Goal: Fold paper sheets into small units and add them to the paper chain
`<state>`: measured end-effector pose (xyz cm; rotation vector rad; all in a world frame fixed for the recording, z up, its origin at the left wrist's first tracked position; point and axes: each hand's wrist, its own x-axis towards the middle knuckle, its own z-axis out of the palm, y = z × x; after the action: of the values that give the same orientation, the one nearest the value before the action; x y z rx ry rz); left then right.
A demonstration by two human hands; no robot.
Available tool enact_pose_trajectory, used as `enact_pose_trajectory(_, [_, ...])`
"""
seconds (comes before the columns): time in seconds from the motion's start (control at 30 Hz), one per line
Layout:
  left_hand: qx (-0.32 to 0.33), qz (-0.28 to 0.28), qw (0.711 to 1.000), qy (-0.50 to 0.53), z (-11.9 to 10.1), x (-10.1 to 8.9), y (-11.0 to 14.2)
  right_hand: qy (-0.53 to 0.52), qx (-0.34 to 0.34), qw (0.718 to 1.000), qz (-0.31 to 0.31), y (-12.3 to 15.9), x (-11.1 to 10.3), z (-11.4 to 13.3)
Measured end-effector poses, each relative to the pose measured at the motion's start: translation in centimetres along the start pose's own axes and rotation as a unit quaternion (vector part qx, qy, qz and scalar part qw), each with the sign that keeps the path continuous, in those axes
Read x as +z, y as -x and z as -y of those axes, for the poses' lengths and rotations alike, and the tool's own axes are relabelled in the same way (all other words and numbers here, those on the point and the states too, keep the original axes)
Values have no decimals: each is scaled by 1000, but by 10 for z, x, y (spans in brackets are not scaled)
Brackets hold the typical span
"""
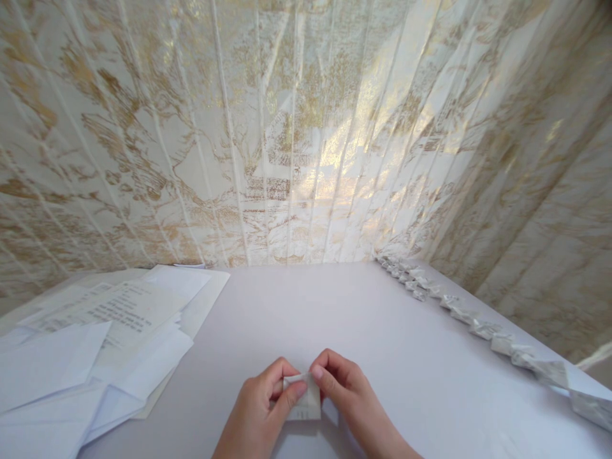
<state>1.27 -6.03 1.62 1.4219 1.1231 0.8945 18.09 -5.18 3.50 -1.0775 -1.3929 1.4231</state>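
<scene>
A small folded piece of paper (310, 403), whitish with faint print near its lower edge, is held between my two hands just above the table. My left hand (264, 398) pinches its upper left part, the thumb lying across the front. At the upper right corner, the thumb and forefinger of my right hand (347, 392) are closed on the paper. The fingers behind the paper are partly hidden.
Loose paper sheets (138, 312), some printed, lie in an overlapping pile on the left of the white table (287, 312). Several small folded paper pieces (485, 328) line the right edge. Patterned curtains (268, 127) hang behind and to the right.
</scene>
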Motion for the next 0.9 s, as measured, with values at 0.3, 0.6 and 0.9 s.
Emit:
enact_pose_trajectory(0.3, [9,-1,1000,-1,2,0,-2,-46,33,998,8,-8,-6,-7])
enact_pose_trajectory(0.6, [-7,-11,995,97,-9,0,-1,-66,-6,997,36,-5,-9,0])
enact_pose_trajectory(0.9, [16,35,998,42,-10,3,1,-63,-4,997,-33,0,-3,-2])
